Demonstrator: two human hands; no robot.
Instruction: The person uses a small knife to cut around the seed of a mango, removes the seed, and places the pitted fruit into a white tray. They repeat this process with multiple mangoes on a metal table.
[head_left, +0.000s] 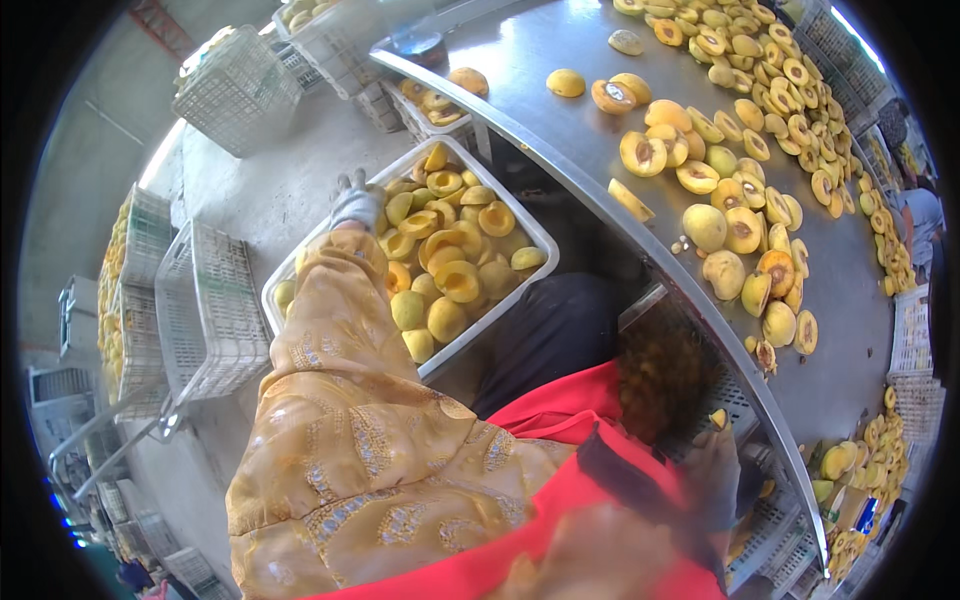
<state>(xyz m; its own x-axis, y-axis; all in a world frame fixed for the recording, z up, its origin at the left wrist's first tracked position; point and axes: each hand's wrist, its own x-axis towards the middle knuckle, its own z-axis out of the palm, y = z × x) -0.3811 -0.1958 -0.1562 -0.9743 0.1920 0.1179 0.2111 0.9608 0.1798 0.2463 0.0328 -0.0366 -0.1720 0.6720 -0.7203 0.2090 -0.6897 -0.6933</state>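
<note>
My left hand (355, 208), in a grey glove, is at the far left rim of a white plastic crate (491, 330), its visible fingers apart and pointing outward. Its thumb side is hidden. Pitted yellow peach halves (457, 281) fill this crate. On the right, my right hand (709, 469) is blurred, low beside the metal edge of the work table (637, 240). A small yellow peach piece (718, 418) shows at its fingertips; whether the fingers grip it is unclear. More cut peaches (742, 229) lie on the tabletop, several with stones showing.
A tilted white crate (217, 315) stands left beside stacked crates of peaches (127, 292). Another peach crate (431, 109) sits past the filled one. A crate stack (337, 52) stands behind. Far right, a person (919, 221) is beyond the table. My dark-clad knee (562, 330) adjoins the crate.
</note>
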